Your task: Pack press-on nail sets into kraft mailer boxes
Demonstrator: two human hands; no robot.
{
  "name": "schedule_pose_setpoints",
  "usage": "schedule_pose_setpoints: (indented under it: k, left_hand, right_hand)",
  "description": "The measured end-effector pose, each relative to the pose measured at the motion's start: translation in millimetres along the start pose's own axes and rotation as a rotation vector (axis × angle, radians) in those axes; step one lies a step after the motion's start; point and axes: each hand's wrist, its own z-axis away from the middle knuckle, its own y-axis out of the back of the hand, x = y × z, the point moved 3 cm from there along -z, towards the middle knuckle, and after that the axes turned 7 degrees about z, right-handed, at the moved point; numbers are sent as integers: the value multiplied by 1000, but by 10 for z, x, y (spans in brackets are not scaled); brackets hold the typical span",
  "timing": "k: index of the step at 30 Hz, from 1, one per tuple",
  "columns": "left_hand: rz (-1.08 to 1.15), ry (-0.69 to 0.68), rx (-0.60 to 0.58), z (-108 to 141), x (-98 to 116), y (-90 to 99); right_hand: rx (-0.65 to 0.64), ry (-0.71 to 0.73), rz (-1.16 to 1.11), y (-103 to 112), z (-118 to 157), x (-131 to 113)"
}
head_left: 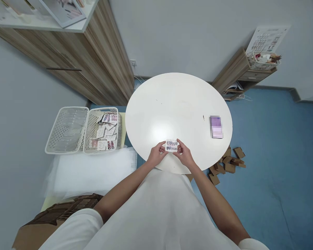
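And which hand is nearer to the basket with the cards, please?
Left. The left hand is to the right of the basket, holding the left end of a small card; the right hand holds its right end, farther away.

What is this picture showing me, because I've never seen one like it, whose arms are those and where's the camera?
There's no machine here, just a person's own bare arms. This single picture comes from a camera worn on their head, looking forward and down. The left hand and right hand together hold a small white card by its sides, carrying two rows of small patterned pieces. Below is a white table; toward its right edge lies a purple item, too pixelated to identify. Left of the table, a white basket holds more cards.
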Motion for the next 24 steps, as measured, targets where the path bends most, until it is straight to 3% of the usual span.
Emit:
schedule_pose_setpoints:
  k: [5,12,24]
  left_hand:
    - [46,39,11,21,-20,102]
    - [-17,-28,-42,33,-112,237]
    - [-157,-121,18,-7,-287,416]
  right_hand:
    - [-5,59,62,-82,29,-31]
    - [35,13,102,-228,65,-85]
    - [-7,32,166,-448,-68,-90]
